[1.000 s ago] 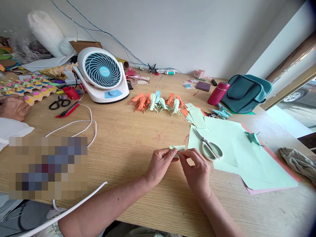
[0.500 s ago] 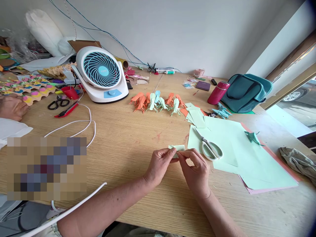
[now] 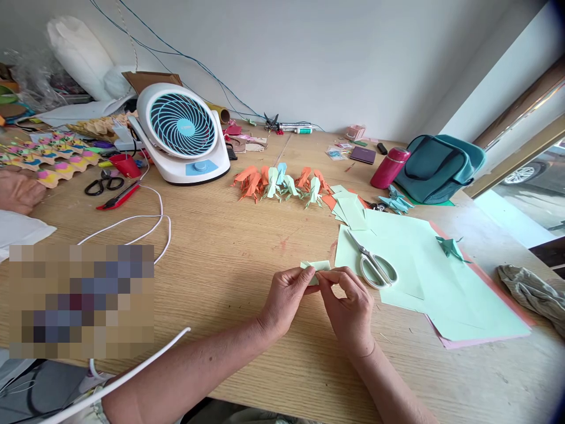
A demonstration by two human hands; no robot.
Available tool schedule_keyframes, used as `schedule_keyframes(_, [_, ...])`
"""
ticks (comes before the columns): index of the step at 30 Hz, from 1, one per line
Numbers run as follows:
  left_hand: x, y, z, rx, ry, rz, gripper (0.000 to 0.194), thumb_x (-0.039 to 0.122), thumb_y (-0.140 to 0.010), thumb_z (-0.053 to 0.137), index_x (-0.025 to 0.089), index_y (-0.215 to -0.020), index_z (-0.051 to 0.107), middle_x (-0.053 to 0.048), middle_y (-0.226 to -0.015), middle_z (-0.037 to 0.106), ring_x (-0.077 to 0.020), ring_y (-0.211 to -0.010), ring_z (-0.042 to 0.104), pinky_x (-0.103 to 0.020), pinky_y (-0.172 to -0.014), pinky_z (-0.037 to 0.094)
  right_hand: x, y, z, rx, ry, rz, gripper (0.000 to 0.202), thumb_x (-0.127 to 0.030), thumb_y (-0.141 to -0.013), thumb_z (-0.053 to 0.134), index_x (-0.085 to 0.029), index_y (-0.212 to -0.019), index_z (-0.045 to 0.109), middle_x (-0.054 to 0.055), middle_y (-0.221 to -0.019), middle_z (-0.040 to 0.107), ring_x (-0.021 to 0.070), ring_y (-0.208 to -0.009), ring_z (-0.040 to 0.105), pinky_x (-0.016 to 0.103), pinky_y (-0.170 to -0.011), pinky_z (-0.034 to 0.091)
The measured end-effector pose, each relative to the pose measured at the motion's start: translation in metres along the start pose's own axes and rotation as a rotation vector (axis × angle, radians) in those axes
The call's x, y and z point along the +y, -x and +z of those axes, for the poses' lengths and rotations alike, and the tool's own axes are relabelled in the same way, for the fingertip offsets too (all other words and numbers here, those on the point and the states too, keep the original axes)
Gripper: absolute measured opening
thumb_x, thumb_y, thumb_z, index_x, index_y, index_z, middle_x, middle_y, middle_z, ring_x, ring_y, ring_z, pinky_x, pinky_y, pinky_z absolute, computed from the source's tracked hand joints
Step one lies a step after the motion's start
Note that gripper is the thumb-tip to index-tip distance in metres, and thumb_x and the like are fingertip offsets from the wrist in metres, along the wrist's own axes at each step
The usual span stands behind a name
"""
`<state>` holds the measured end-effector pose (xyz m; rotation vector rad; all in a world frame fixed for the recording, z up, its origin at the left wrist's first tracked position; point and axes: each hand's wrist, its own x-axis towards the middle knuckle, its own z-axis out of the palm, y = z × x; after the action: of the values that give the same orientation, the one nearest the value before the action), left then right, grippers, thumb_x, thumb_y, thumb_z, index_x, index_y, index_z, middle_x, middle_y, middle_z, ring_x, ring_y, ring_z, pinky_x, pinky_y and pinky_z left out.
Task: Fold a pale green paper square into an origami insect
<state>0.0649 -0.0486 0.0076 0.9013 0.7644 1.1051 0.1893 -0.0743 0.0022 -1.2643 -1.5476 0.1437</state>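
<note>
Small pale-green folded paper (image 3: 321,265) — pinched between thumb and fingers by the left hand (image 3: 285,297) and the right hand (image 3: 351,306), the two nearly meeting over the wood-grained desk (image 3: 238,259)! Just to the right, white-handled metal scissors (image 3: 367,255) lie on large flat pale-green sheets (image 3: 450,294); farther back — a cluster of orange, mint and blue folded-paper figures (image 3: 272,181).

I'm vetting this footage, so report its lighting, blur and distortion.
Head view: daylight seems to enter from the right, leaving a pale sheen on the table; head view: dark right-hand corners, wide-angle stretch near the edges; head view: pixelated block at lower left; head view: slip partly hidden by fingers.
</note>
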Motion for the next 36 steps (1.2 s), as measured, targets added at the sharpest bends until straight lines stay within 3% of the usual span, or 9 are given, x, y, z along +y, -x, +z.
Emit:
schedule_keyframes(31, [-0.0011,0.0014,0.0061,0.009,0.023,-0.008,0.038,0.049,-0.084,0.07,0.012,-0.081,0.077,-0.007,-0.087,0.075,-0.0243,-0.091,0.071,-0.038,-0.087,0.06,0.0033,-0.0003,-0.0007,-0.022,0.049,-0.031,0.015,-0.009,-0.091,0.058,-0.021,-0.082,0.061,-0.001,-0.072,0.058,0.0127,-0.064,0.054,0.027,-0.06,0.043])
schedule_keyframes(36, [0.0002,-0.0035,-0.0011,0.022,-0.05,-0.004,0.036,0.048,-0.083,0.071,0.012,-0.082,0.077,-0.005,-0.08,0.072,-0.0199,-0.083,0.068,-0.036,-0.08,0.062,0.0054,-0.0043,-0.0035,-0.033,0.042,-0.03,0.008,-0.015,-0.091,0.06,-0.022,-0.091,0.064,0.002,-0.081,0.06,0.0165,-0.074,0.056,0.031,-0.068,0.047])
